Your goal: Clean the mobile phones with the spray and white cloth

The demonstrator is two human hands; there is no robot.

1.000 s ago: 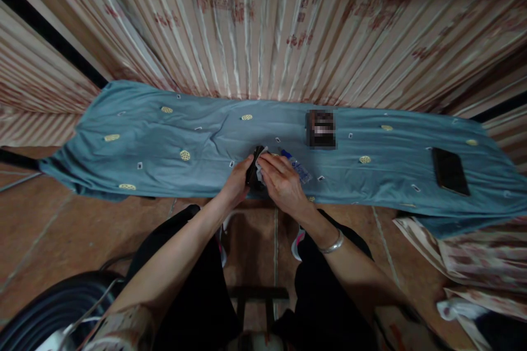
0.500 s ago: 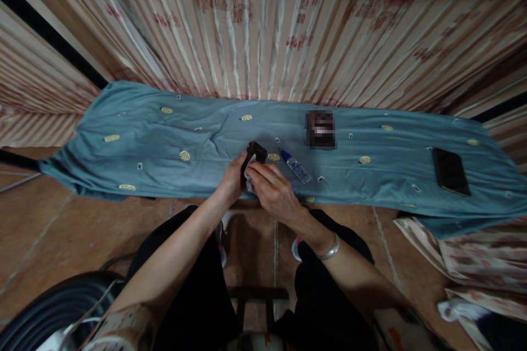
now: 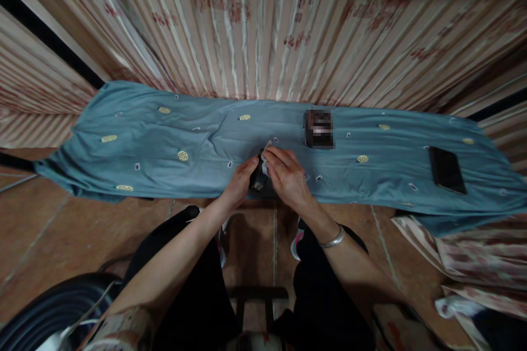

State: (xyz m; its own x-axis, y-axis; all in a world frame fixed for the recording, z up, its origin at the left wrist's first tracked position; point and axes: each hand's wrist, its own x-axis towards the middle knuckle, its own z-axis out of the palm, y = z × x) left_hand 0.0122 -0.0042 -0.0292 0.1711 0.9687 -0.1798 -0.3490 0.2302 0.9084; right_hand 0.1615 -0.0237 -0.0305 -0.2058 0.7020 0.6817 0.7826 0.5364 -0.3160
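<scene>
Grip: left hand [image 3: 240, 182] has its fingers clamped on a small black object [image 3: 258, 176] at frame centre, just above the blue cloth [image 3: 164, 142] on the surface.
Wipe: right hand [image 3: 288, 175] has its fingers pinched together on a white wipe [image 3: 265, 163], pressed against the object.
Advice: hold the object steady, probably best with short, light strokes.
Right of frame: dark phone [image 3: 447, 170] lies well apart.

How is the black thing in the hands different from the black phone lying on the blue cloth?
The small black object is gripped between both hands; the phone lies alone, far right. The object stands on edge, the phone lies flat. A white wipe touches the object, nothing touches the phone. Both are black, over the blue cloth.
</scene>
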